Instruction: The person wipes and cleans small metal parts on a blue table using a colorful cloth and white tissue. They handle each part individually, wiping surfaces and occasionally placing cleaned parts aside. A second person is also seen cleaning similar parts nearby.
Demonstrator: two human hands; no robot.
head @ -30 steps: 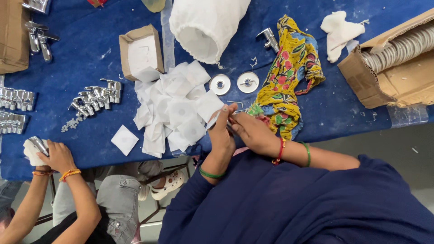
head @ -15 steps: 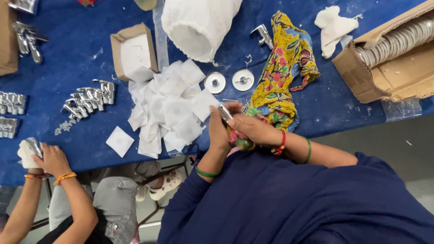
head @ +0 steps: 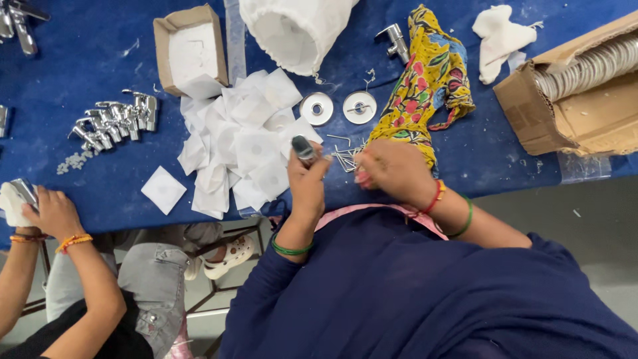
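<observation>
My left hand [head: 310, 185] is closed around a small chrome fitting [head: 303, 147], whose end sticks up above my fingers, at the near edge of the blue table [head: 80, 53]. My right hand [head: 393, 173] rests just to its right, fingers curled down beside a small heap of thin metal pins [head: 343, 157]; what it holds is hidden. A pile of white square wrappers [head: 239, 143] lies left of my left hand. Two round chrome discs [head: 339, 107] sit just beyond the pins.
A yellow patterned cloth [head: 428, 80], a chrome tap [head: 396, 41] and a white sack [head: 292, 30] lie further back. A cardboard box of metal rings [head: 585, 80] stands right, and a small open box [head: 191, 50] and several chrome taps [head: 116, 119] left. A co-worker's hands [head: 50, 213] hold a wrapped fitting.
My hands have drawn apart. The left one has shifted left holding the chrome fitting upright, and the right one has settled beside the pins.
</observation>
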